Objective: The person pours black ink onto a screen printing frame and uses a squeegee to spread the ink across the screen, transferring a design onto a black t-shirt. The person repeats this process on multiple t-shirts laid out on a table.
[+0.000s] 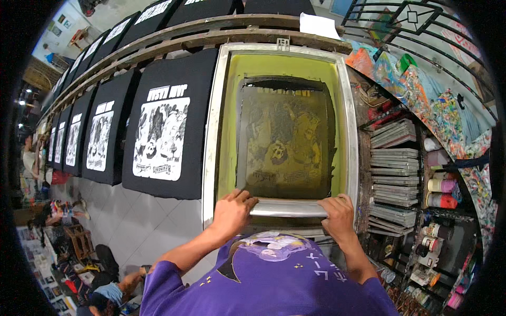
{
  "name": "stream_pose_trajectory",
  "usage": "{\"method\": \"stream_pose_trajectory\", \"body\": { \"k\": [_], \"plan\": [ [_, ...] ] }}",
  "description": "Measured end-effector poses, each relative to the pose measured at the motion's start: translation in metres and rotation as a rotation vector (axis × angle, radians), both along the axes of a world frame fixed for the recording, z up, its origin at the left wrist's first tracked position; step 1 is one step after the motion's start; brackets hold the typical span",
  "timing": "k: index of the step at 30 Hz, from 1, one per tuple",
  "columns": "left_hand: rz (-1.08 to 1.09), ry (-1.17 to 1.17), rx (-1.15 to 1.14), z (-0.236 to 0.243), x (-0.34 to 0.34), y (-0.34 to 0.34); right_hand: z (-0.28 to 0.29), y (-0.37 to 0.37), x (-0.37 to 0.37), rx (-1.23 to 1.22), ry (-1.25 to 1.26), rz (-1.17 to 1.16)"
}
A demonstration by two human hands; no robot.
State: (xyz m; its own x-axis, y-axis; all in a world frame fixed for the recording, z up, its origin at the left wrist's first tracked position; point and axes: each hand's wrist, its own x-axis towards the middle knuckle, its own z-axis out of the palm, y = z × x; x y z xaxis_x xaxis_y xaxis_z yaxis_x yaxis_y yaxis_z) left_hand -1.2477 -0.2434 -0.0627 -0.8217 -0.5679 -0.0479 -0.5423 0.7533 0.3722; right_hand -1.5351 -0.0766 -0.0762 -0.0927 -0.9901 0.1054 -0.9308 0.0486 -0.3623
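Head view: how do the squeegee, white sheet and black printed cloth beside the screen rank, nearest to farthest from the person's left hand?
1. Squeegee: touching the left hand.
2. Black printed cloth: left of the screen frame.
3. White sheet: past the frame's far end, toward the right.

The metal frame (pixel 209 174) is gleaming silver around yellow-green mesh (pixel 290 66), whose inked rectangle (pixel 284 142) is showing dark olive and black figures. The bar (pixel 287 208) across it is shining silver. Black fabric panels (pixel 197 105) are bearing black-and-white illustrated prints (pixel 158 137). The wearer's purple shirt (pixel 247 287) is displaying white characters and yellow sparkles. A sheet (pixel 448 121) is showing multicoloured splatters.
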Motion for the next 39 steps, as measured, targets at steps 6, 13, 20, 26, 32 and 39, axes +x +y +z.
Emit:
{"method": "stream_pose_trajectory", "body": {
  "k": [6, 13, 20, 26, 32, 39],
  "plan": [
    [0.023, 0.104, -0.275, -0.012, -0.053, -0.116, -0.006, -0.12, -0.057, -0.198, 0.256, 0.005],
    [0.145, 0.176, -0.45, -0.049, -0.129, -0.278, -0.026, -0.288, -0.136, -0.296, 0.278, -0.007],
    [0.172, 0.137, -0.378, -0.042, -0.172, -0.374, -0.03, -0.386, -0.178, -0.231, 0.372, -0.094],
    [0.2, 0.056, -0.374, -0.044, -0.182, -0.385, -0.029, -0.395, -0.183, -0.143, 0.426, -0.125],
    [0.146, 0.053, -0.399, -0.059, -0.187, -0.38, -0.042, -0.375, -0.187, -0.197, 0.424, -0.099],
    [0.055, 0.058, -0.429, -0.048, -0.163, -0.347, -0.037, -0.339, -0.165, -0.147, 0.355, -0.069]
  ]
}}
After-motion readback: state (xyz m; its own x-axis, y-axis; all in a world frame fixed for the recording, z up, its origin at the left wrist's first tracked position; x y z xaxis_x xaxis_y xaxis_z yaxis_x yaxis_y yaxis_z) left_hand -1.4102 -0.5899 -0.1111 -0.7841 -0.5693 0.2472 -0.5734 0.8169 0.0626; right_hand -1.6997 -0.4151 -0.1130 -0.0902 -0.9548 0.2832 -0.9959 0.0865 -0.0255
